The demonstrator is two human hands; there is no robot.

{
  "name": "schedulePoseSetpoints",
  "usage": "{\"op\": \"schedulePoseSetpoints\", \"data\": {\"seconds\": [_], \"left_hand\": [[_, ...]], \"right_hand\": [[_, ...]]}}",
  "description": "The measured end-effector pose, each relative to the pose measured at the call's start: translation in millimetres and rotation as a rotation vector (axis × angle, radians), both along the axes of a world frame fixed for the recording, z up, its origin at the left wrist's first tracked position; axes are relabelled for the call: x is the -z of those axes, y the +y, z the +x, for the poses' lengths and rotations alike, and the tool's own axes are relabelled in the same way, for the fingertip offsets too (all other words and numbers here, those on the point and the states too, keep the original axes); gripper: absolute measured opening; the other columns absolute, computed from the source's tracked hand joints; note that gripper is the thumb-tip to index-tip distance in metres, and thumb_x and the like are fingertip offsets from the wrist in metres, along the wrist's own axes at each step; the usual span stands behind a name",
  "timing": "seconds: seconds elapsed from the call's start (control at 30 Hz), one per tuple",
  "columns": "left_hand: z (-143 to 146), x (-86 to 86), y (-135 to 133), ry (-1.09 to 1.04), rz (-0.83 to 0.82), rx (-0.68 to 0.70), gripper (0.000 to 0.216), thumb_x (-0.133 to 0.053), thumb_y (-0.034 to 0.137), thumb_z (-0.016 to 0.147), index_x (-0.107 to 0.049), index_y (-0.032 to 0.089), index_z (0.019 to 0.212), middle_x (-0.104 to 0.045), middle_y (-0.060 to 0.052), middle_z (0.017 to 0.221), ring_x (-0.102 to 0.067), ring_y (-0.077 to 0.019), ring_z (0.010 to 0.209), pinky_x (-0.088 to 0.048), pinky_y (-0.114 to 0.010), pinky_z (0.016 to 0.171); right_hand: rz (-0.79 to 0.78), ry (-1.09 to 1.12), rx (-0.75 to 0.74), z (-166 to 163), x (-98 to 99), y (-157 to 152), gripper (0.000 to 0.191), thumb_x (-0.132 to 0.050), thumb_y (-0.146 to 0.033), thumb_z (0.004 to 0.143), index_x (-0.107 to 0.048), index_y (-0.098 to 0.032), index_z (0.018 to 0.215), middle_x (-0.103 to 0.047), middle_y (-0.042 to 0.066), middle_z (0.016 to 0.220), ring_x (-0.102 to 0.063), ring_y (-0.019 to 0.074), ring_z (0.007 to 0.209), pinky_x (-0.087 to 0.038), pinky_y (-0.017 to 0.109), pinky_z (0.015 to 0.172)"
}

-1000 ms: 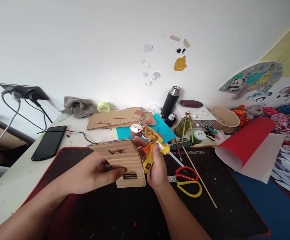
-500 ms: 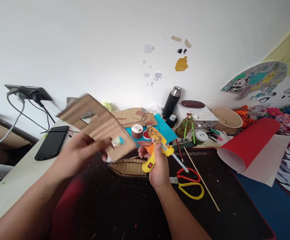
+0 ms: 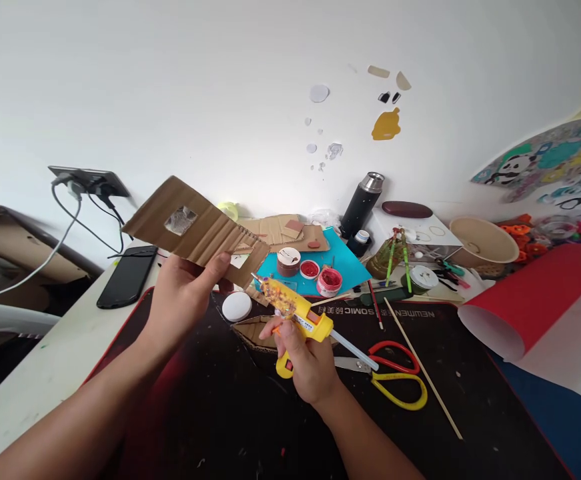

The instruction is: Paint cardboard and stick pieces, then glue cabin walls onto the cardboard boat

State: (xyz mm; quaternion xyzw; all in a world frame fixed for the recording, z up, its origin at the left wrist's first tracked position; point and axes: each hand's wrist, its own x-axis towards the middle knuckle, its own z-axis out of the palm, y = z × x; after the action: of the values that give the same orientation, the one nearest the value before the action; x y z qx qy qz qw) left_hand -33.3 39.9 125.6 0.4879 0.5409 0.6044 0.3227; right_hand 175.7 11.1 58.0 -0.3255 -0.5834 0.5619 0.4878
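Note:
Between the thumb and fingers of my left hand (image 3: pixel 185 287) is a folded piece of cardboard (image 3: pixel 205 230) with square cut-outs, raised and tilted above the desk. My right hand (image 3: pixel 307 357) is wrapped around a yellow hot glue gun (image 3: pixel 295 310), its fingers at the orange trigger. The gun's stained nozzle points up and left, close to the cardboard's lower right corner; whether they touch I cannot tell. A clear glue stick (image 3: pixel 355 349) sticks out of its back. Behind the gun lies a boat-shaped cardboard piece (image 3: pixel 253 331), partly hidden by my right hand.
Scissors (image 3: pixel 400 390) with red and yellow handles and a thin wooden stick (image 3: pixel 423 370) lie on the black mat (image 3: pixel 210 413) at right. Paint jars (image 3: pixel 329 281) stand on blue paper. A white round lid (image 3: pixel 237 306) and a phone (image 3: pixel 126 279) are at left; a black flask (image 3: pixel 363 203) stands behind.
The cardboard has turned, so its cut-outs show more plainly. The glue gun has swung its nozzle leftward, toward the cardboard's corner. The whole view has shifted slightly left.

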Motion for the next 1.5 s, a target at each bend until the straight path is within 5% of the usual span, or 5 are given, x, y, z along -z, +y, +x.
{"op": "schedulePoseSetpoints", "data": {"seconds": [0.53, 1.5], "left_hand": [[7, -9.3, -3, 0.072, 0.092, -0.081, 0.029, -0.088, 0.041, 0.082, -0.072, 0.019, 0.093, -0.077, -0.001, 0.074, -0.072, -0.0196, 0.047, -0.059, -0.027, 0.042], [1, -4.4, 0, 0.161, 0.098, -0.14, 0.027, -0.081, 0.044, 0.093, -0.074, 0.018, 0.086, -0.076, 0.0, 0.068, -0.071, -0.0191, 0.05, -0.058, -0.027, 0.045]], "right_hand": [[0.023, -0.124, 0.058, 2, -17.5, 0, 0.068, -0.048, -0.074, 0.11, -0.061, -0.021, 0.069, -0.054, -0.001, 0.062, -0.047, 0.0119, 0.052, -0.035, 0.027, 0.048], [0.034, -0.121, -0.03, -2, -18.1, -5, 0.056, -0.053, -0.057, 0.111, -0.049, -0.023, 0.067, -0.047, -0.004, 0.058, -0.044, 0.0111, 0.049, -0.036, 0.027, 0.05]]}}
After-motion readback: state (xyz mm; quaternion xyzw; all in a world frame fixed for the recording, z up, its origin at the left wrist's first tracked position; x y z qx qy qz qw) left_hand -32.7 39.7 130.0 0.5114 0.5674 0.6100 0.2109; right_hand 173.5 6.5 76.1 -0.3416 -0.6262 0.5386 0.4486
